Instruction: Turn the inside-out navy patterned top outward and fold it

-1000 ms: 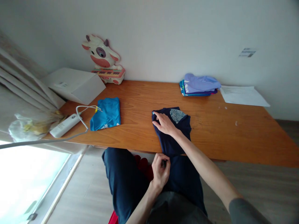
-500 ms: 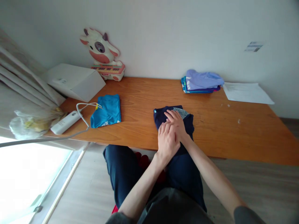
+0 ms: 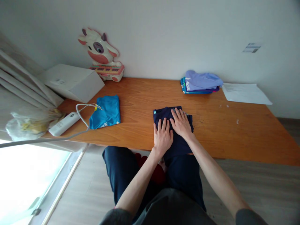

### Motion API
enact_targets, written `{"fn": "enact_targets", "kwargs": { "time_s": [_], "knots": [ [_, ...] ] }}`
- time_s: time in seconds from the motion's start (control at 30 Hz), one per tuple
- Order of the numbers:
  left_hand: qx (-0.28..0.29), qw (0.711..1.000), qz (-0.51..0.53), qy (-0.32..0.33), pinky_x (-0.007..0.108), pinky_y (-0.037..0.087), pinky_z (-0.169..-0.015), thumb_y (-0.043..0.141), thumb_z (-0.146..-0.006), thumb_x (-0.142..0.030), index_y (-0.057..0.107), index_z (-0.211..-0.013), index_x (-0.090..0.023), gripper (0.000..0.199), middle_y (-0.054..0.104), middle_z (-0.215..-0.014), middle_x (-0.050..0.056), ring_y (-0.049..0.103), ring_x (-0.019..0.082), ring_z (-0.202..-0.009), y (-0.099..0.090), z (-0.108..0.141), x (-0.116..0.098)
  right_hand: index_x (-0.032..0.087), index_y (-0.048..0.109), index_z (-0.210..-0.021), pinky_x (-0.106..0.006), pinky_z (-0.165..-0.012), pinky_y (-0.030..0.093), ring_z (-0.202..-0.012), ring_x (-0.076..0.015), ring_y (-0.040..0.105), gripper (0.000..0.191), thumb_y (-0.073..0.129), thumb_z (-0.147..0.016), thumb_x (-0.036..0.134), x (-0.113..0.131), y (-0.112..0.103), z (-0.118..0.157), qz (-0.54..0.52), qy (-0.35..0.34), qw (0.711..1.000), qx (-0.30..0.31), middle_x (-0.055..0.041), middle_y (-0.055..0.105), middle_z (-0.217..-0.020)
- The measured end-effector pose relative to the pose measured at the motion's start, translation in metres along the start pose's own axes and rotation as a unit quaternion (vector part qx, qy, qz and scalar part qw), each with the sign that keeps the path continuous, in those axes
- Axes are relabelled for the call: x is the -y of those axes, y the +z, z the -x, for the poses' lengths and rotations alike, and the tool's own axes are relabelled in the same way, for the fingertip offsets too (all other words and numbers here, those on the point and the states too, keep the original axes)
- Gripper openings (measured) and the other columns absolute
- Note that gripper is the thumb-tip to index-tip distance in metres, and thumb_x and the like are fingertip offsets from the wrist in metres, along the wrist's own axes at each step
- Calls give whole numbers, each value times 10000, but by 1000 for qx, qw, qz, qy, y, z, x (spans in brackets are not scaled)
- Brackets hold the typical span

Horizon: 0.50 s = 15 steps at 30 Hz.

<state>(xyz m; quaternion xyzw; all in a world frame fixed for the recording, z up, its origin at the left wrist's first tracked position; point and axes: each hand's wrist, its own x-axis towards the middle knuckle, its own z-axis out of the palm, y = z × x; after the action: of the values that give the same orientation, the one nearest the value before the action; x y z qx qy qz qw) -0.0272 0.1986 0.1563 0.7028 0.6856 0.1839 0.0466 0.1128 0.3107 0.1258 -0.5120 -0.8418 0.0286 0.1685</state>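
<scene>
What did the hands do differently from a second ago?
The left hand let go of the dark shirt's hanging edge, came up, and now lies flat on it beside the right hand. The blue shirt and folded pile stayed put.

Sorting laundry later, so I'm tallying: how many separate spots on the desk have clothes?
3: a navy garment under both hands at the front edge, a blue garment to the left, and a folded stack by the wall, its layers partly hidden.
</scene>
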Motion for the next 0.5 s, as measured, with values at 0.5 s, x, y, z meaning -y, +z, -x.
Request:
{"fn": "enact_targets", "kwargs": {
  "time_s": [0.5],
  "knots": [
    [-5, 1000, 4, 7, 605, 247, -1378, 431, -1117, -396, 421, -1703, -159, 632, 306, -1815, 104, 277, 363, -1680, -10, 39, 7, 298, 787, -1193, -432, -884, 602, -1007, -271, 735, 201, 644, -1059, 344, 22, -53, 179, -361, 105, 916, -141, -80, 774, -1153]
  ]
}}
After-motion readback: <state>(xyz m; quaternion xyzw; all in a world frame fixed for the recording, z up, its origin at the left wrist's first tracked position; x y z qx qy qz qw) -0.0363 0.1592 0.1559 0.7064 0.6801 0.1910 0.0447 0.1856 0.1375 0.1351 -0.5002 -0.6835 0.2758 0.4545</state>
